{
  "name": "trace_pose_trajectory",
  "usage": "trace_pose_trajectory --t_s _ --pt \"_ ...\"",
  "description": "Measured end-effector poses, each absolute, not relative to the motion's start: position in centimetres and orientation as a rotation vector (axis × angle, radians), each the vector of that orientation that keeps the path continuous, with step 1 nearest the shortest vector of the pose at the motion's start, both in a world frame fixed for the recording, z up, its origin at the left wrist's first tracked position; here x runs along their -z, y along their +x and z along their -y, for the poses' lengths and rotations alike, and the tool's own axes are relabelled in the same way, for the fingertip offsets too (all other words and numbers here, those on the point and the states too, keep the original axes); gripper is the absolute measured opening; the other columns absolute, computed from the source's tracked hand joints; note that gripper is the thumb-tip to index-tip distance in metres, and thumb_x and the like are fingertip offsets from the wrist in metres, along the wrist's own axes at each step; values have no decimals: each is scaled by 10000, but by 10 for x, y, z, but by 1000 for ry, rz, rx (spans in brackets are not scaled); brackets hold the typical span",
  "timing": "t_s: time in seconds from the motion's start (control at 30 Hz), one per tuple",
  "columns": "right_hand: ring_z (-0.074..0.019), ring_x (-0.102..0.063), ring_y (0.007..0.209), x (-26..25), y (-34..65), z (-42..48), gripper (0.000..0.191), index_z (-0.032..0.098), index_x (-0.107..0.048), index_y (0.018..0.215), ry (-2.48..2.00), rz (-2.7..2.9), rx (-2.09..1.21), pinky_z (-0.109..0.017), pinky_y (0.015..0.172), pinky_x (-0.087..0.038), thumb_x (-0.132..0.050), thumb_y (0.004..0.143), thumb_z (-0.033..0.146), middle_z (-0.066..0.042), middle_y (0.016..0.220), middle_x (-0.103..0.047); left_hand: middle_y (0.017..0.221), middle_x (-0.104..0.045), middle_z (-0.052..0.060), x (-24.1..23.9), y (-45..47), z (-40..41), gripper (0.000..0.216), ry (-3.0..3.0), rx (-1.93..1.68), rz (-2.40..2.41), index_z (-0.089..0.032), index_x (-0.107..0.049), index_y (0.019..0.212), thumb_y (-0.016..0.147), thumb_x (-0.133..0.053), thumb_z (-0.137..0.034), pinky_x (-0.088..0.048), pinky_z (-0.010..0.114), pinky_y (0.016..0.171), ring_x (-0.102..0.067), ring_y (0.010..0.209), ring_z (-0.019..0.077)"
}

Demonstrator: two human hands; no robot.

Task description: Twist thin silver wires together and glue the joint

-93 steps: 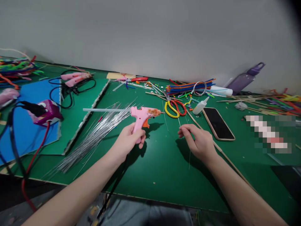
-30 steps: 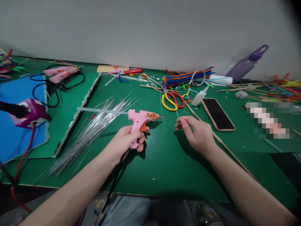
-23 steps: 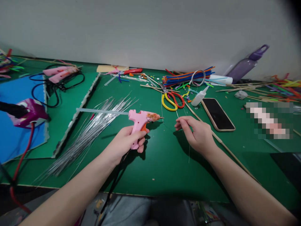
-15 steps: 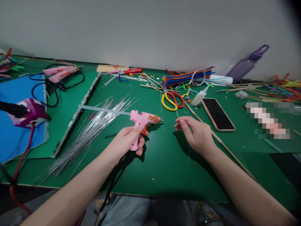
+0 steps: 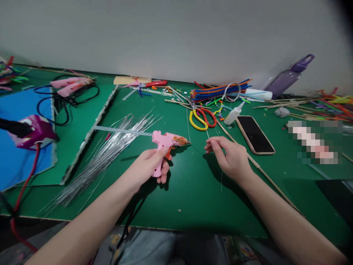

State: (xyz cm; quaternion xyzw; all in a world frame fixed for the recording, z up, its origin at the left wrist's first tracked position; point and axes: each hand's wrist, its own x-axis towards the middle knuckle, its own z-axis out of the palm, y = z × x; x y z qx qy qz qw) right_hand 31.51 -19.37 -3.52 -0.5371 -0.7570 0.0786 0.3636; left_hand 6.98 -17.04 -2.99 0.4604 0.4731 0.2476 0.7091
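My left hand (image 5: 150,165) is closed around the handle of a pink hot glue gun (image 5: 162,141), its nozzle pointing right. A long translucent glue stick (image 5: 124,130) sticks out of the gun's back end. My right hand (image 5: 227,152) pinches a thin wire (image 5: 207,134) between thumb and fingers, to the right of the nozzle and apart from it. Just beyond that hand lie scissors (image 5: 199,126) with one yellow and one red handle. A bundle of silvery wires (image 5: 110,154) is spread on the table left of the gun.
On the green table (image 5: 182,198) stand a small white glue bottle (image 5: 233,115) and a phone (image 5: 256,134). Pipe cleaners (image 5: 220,90) and a purple bottle (image 5: 284,82) are at the back. At left are a purple power socket (image 5: 35,132) and more pink glue guns (image 5: 70,85).
The glue gun has shifted very slightly left. My right hand and the wire stay almost where they were.
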Motion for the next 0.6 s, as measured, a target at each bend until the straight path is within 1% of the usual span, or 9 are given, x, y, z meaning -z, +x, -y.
trace_pose_trajectory --t_s 0.47,0.6 --pt "-127 -687 701 34 315 195 206 186 -603 966 -1391 1949 -210 -244 661 -523 -412 952 261 -21 800 -712 462 -500 -48 28 71 172 335 1051 -533 -1091 -159 -478 772 903 -465 -467 -365 167 353 -510 361 90" --pt "-126 -686 699 34 315 195 198 191 -601 966 -1389 1953 -215 -242 661 -521 -415 951 258 -19 802 -711 465 -503 -49 27 72 172 319 1057 -528 -1098 -159 -470 779 920 -434 -443 -369 167 351 -519 365 93"
